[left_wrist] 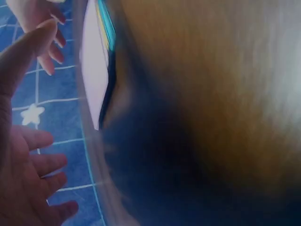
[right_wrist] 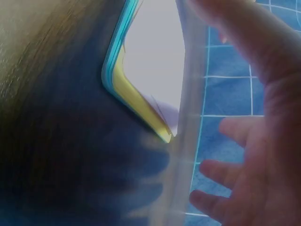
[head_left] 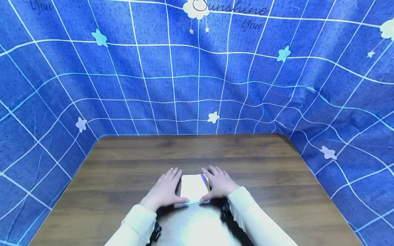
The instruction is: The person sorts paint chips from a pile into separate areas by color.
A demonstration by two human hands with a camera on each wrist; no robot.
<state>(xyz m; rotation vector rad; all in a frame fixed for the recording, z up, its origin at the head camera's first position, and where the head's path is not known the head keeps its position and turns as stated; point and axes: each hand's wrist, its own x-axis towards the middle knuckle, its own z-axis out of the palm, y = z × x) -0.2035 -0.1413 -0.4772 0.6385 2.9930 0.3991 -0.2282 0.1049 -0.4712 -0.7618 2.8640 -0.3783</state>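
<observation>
A small square stack of what look like coloured paper sheets (head_left: 193, 188) lies on the table between both hands. Its top is pale, almost white. Teal and yellow layers show along the edges of the stack (right_wrist: 136, 99) in the right wrist view, with a bit of purple at one corner. On its left side is my left hand (head_left: 165, 189), fingers extended and thumb by the near edge. My right hand (head_left: 221, 183) mirrors it on the right side, fingers spread. Neither hand grips the stack; whether the thumbs or fingertips touch it I cannot tell.
The brown wood-grain table (head_left: 129, 157) has rounded far corners. Behind it and along both sides hangs a blue cloth (head_left: 184, 89) with white grid lines, stars and clouds. Bright glare lies on the table's near part, between the white sleeves (head_left: 255, 218).
</observation>
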